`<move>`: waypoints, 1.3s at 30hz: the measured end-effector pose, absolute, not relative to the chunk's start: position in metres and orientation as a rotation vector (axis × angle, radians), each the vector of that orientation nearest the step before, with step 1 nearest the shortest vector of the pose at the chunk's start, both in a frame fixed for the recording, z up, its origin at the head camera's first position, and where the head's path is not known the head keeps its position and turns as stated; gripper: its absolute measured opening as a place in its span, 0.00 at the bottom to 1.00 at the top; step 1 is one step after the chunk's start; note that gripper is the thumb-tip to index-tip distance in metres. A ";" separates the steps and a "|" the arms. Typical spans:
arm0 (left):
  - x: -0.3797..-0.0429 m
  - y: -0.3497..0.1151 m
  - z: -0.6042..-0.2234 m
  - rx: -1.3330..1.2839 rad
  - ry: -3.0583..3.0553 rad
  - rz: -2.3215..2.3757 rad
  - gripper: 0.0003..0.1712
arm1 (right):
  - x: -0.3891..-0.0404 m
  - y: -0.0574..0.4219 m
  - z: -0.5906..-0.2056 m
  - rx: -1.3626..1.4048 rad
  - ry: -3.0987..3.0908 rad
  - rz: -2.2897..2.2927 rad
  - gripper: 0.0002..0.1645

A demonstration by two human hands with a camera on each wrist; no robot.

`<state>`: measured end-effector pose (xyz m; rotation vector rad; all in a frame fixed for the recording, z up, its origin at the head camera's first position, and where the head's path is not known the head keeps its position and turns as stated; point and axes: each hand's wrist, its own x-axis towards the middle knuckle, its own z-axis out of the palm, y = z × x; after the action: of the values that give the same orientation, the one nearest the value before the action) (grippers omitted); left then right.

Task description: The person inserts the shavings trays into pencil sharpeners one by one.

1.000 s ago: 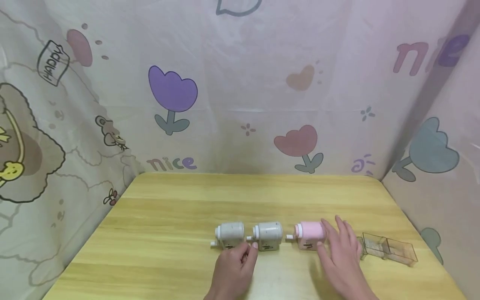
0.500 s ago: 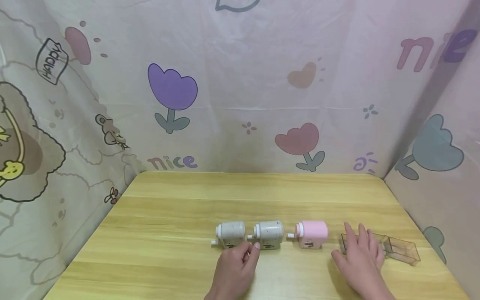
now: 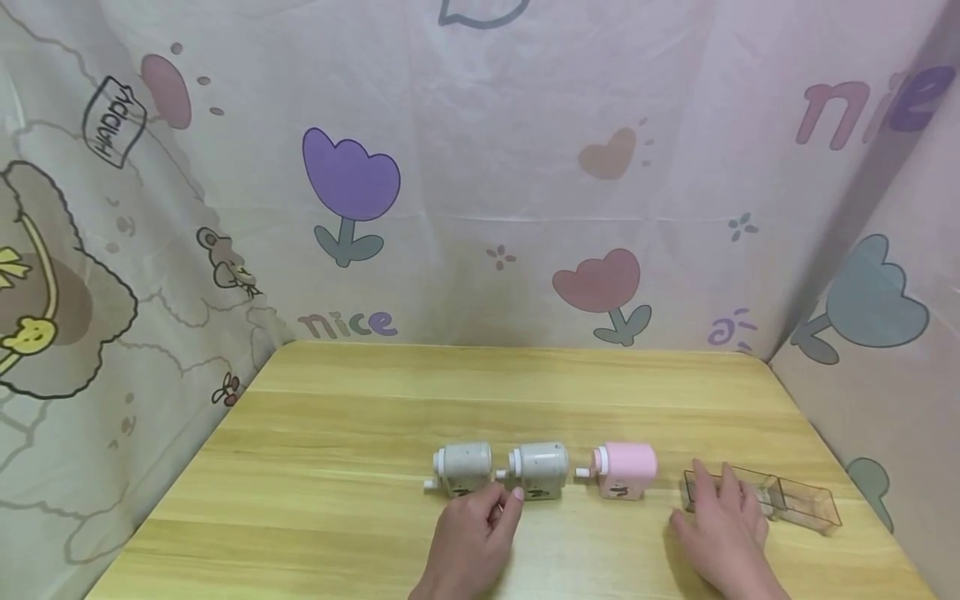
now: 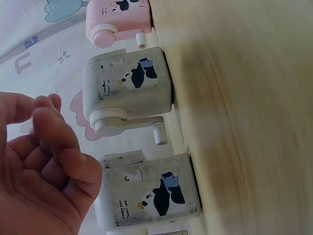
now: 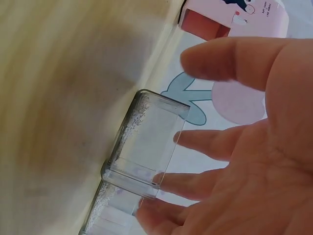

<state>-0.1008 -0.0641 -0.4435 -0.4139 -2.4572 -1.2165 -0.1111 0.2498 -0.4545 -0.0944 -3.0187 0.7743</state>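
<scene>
Two grey crank pencil sharpeners, a left one (image 3: 467,463) and a middle one (image 3: 542,467), stand in a row with a pink pencil sharpener (image 3: 628,468). My left hand (image 3: 468,537) is in front of the grey pair, fingers loosely curled, holding nothing; in the left wrist view it is apart from the sharpeners. My right hand (image 3: 723,533) is over a row of clear shavings drawers (image 3: 810,505), partly covering them. In the right wrist view, its fairly straight fingers reach the upper edge of a drawer (image 5: 146,132) with shavings inside. The thumb is apart from it.
The wooden table (image 3: 337,417) runs back to a printed curtain (image 3: 465,167), with more curtain on the left and right sides. In the right wrist view, the pink sharpener has an open drawer slot (image 5: 203,24).
My right hand has moved right, from the side of the pink sharpener to over the clear drawers. My left hand has stayed nearly still.
</scene>
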 end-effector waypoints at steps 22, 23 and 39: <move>-0.105 -0.067 -0.442 -0.245 -2.367 -1.230 0.13 | -0.109 0.253 -0.451 -0.176 -3.006 0.703 0.35; -0.105 -0.067 -0.442 -0.232 -2.342 -1.224 0.15 | -0.109 0.254 -0.452 -0.164 -3.007 0.698 0.35; -0.109 -0.081 -0.445 0.001 -2.646 -1.117 0.53 | -0.110 0.252 -0.453 -0.143 -3.012 0.643 0.42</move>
<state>-0.1087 -0.0812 -0.4455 0.0013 -2.6458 -1.1172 -0.1102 0.2521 -0.4528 -0.1426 -3.0117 0.6432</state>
